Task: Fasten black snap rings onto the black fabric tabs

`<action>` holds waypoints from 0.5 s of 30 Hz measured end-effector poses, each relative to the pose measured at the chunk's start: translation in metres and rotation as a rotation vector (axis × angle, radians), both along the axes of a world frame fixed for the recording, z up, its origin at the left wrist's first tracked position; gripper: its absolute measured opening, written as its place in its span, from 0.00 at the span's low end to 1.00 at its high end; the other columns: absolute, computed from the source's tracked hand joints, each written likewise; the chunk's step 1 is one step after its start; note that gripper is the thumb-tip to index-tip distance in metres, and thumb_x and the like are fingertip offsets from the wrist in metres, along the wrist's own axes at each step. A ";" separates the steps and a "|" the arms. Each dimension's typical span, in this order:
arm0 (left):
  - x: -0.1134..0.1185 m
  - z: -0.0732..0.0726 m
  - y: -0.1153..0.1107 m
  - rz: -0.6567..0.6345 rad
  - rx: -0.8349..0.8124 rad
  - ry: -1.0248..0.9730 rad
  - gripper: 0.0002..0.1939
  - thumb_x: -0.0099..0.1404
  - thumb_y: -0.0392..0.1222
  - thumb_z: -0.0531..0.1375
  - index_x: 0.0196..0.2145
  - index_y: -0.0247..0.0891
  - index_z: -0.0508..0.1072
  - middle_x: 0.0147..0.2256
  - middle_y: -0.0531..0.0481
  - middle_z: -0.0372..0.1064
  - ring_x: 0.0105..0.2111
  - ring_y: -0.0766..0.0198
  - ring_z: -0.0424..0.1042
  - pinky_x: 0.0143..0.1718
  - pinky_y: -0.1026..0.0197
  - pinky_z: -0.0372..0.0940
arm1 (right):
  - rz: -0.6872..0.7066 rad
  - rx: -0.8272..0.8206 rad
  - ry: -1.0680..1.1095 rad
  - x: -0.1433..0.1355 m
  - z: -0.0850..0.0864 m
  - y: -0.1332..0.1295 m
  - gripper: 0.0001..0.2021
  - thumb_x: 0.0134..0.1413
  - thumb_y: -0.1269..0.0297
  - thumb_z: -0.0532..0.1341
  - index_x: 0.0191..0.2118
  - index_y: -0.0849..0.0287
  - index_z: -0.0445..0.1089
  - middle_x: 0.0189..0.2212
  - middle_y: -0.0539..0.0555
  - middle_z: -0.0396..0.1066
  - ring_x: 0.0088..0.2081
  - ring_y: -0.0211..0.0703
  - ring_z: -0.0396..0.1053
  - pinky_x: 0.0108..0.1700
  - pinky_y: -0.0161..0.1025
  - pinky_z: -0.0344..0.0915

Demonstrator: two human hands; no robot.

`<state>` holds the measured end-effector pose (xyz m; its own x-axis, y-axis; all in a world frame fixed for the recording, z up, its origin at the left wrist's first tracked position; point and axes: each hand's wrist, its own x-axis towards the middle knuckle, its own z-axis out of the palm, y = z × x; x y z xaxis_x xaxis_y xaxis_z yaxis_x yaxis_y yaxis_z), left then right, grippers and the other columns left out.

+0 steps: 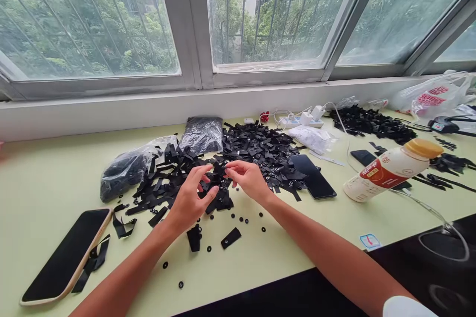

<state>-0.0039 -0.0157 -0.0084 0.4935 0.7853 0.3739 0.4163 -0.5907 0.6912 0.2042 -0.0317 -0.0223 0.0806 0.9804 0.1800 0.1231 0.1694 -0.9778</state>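
Observation:
My left hand (191,198) is over the near side of the black strips (163,178), its thumb and fingers apart with nothing between them. Just right of it, my right hand (247,178) pinches at the edge of the larger heap of black strips (256,146); what lies between its fingertips is too small to make out. Small black round pieces (208,248) are scattered on the table in front of both hands. One black strip with a white mark (231,238) lies apart, near the table's front.
A phone (67,257) lies at the left, another phone (314,177) right of the heap. A bottle (390,168) leans to the right. Plastic bags (124,173) and a power strip (301,121) are behind. The table's front edge (245,291) is near.

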 end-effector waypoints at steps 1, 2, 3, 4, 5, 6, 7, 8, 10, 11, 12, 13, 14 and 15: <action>0.000 0.000 0.000 -0.011 0.008 -0.010 0.24 0.69 0.45 0.60 0.61 0.46 0.64 0.57 0.45 0.63 0.43 0.61 0.71 0.39 0.58 0.70 | 0.059 -0.018 0.039 -0.004 0.000 -0.002 0.14 0.56 0.54 0.64 0.42 0.58 0.76 0.31 0.53 0.78 0.23 0.36 0.69 0.26 0.33 0.63; 0.000 0.000 -0.001 -0.021 0.013 -0.016 0.22 0.69 0.45 0.60 0.59 0.45 0.66 0.56 0.45 0.63 0.43 0.61 0.71 0.38 0.58 0.69 | 0.109 -0.033 0.068 -0.007 0.000 -0.005 0.14 0.56 0.54 0.64 0.43 0.58 0.76 0.30 0.52 0.78 0.22 0.36 0.69 0.24 0.33 0.62; 0.000 0.001 -0.001 -0.026 0.012 -0.017 0.19 0.69 0.46 0.60 0.57 0.44 0.69 0.55 0.45 0.65 0.42 0.61 0.71 0.38 0.58 0.69 | 0.150 -0.048 0.089 -0.010 0.000 -0.007 0.15 0.56 0.53 0.64 0.43 0.57 0.76 0.29 0.52 0.77 0.22 0.36 0.69 0.23 0.32 0.60; 0.000 0.001 -0.001 -0.027 0.005 -0.011 0.16 0.69 0.47 0.60 0.54 0.44 0.71 0.53 0.45 0.66 0.42 0.61 0.72 0.37 0.59 0.69 | 0.186 -0.064 0.102 -0.013 0.000 -0.009 0.15 0.57 0.53 0.64 0.44 0.57 0.76 0.29 0.51 0.77 0.22 0.36 0.69 0.22 0.32 0.59; 0.000 0.001 -0.001 -0.025 -0.007 -0.001 0.14 0.70 0.47 0.59 0.50 0.43 0.74 0.51 0.45 0.68 0.41 0.60 0.72 0.36 0.59 0.68 | 0.211 -0.077 0.112 -0.016 0.000 -0.010 0.15 0.57 0.53 0.63 0.44 0.57 0.76 0.28 0.51 0.76 0.22 0.36 0.69 0.21 0.31 0.57; 0.000 0.001 -0.001 -0.019 -0.020 0.009 0.12 0.70 0.48 0.59 0.47 0.42 0.75 0.48 0.46 0.69 0.40 0.60 0.72 0.34 0.60 0.68 | 0.222 -0.081 0.120 -0.018 -0.001 -0.010 0.15 0.57 0.53 0.64 0.43 0.56 0.76 0.28 0.51 0.76 0.22 0.36 0.69 0.21 0.31 0.57; 0.000 0.001 0.000 -0.012 -0.033 0.018 0.12 0.70 0.49 0.58 0.45 0.42 0.77 0.46 0.46 0.70 0.40 0.60 0.72 0.34 0.60 0.67 | 0.215 -0.073 0.121 -0.019 -0.001 -0.011 0.14 0.57 0.53 0.64 0.43 0.56 0.77 0.28 0.50 0.75 0.23 0.35 0.68 0.22 0.32 0.58; 0.000 0.001 0.000 -0.005 -0.041 0.024 0.12 0.71 0.49 0.58 0.43 0.42 0.77 0.45 0.46 0.70 0.41 0.59 0.72 0.34 0.60 0.67 | 0.192 -0.054 0.117 -0.020 -0.002 -0.010 0.13 0.56 0.54 0.65 0.41 0.56 0.78 0.30 0.50 0.75 0.24 0.35 0.68 0.24 0.32 0.59; -0.001 0.000 0.002 0.006 -0.042 0.035 0.14 0.72 0.49 0.56 0.40 0.41 0.78 0.45 0.45 0.71 0.43 0.58 0.72 0.39 0.58 0.68 | 0.123 -0.011 0.112 -0.020 -0.002 -0.009 0.11 0.54 0.55 0.67 0.39 0.56 0.79 0.31 0.51 0.75 0.26 0.34 0.66 0.27 0.32 0.61; -0.001 -0.001 0.003 0.016 -0.030 0.043 0.14 0.72 0.49 0.56 0.40 0.41 0.79 0.46 0.45 0.70 0.45 0.57 0.72 0.43 0.57 0.68 | 0.102 -0.011 0.119 -0.020 -0.003 -0.009 0.11 0.53 0.55 0.67 0.38 0.56 0.79 0.31 0.51 0.74 0.26 0.34 0.65 0.27 0.32 0.61; -0.001 -0.001 0.003 0.029 -0.010 0.049 0.14 0.72 0.49 0.56 0.40 0.41 0.79 0.48 0.44 0.70 0.48 0.55 0.71 0.48 0.55 0.68 | 0.100 -0.030 0.135 -0.020 -0.003 -0.008 0.12 0.53 0.55 0.68 0.38 0.57 0.79 0.30 0.51 0.74 0.25 0.34 0.65 0.25 0.32 0.60; -0.001 -0.001 0.003 0.044 0.016 0.050 0.13 0.71 0.49 0.57 0.42 0.41 0.78 0.50 0.44 0.69 0.51 0.54 0.70 0.52 0.53 0.66 | 0.112 -0.062 0.159 -0.020 -0.003 -0.008 0.13 0.52 0.54 0.67 0.39 0.57 0.79 0.29 0.50 0.73 0.24 0.34 0.64 0.24 0.32 0.59; -0.001 -0.001 0.004 0.052 0.038 0.044 0.13 0.70 0.49 0.58 0.44 0.41 0.78 0.52 0.44 0.68 0.53 0.53 0.69 0.55 0.52 0.64 | 0.130 -0.095 0.185 -0.021 -0.003 -0.008 0.14 0.52 0.54 0.67 0.39 0.58 0.78 0.27 0.50 0.72 0.24 0.34 0.63 0.22 0.32 0.58; -0.001 -0.001 0.003 0.049 0.050 0.030 0.14 0.70 0.49 0.59 0.47 0.41 0.77 0.53 0.44 0.68 0.54 0.53 0.68 0.57 0.51 0.63 | 0.149 -0.120 0.209 -0.021 -0.004 -0.008 0.15 0.52 0.53 0.67 0.40 0.58 0.78 0.26 0.50 0.72 0.23 0.34 0.63 0.20 0.31 0.57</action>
<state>-0.0047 -0.0122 -0.0089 0.4663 0.7896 0.3988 0.4657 -0.6024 0.6483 0.1832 -0.0399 -0.0261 -0.0425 0.9975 0.0565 -0.1005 0.0520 -0.9936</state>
